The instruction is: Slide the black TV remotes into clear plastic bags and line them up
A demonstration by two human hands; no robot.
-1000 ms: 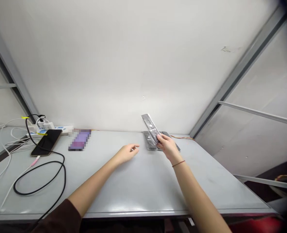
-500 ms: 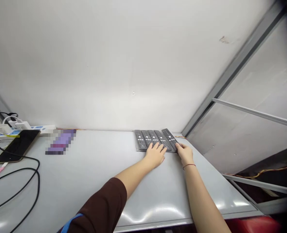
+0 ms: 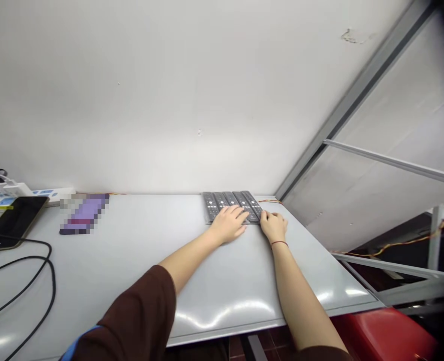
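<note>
Several black remote controls (image 3: 221, 200), apparently in clear plastic sleeves, lie side by side in a row against the wall at the back of the grey table. My left hand (image 3: 228, 224) rests on the near ends of the middle ones, palm down with fingers stretched and a little spread, hiding their lower buttons. At the right end of the row, my right hand (image 3: 274, 228) is closed at the near end of the outermost remote control (image 3: 252, 199), thumb and fingers against its edge. That remote lies close along its neighbour.
On the left are a black smartphone (image 3: 15, 220), a purple blurred-out item (image 3: 86, 213), a white power strip (image 3: 56, 194) with chargers and a looping black cable (image 3: 53, 286). A metal frame (image 3: 357, 98) rises at the right. Below the table edge sits a red stool (image 3: 391, 333).
The rightmost remote control, earlier tilted away from the row, now lies nearly in line beside the others. My right hand has moved in closer to my left. The camera view has shifted slightly.
</note>
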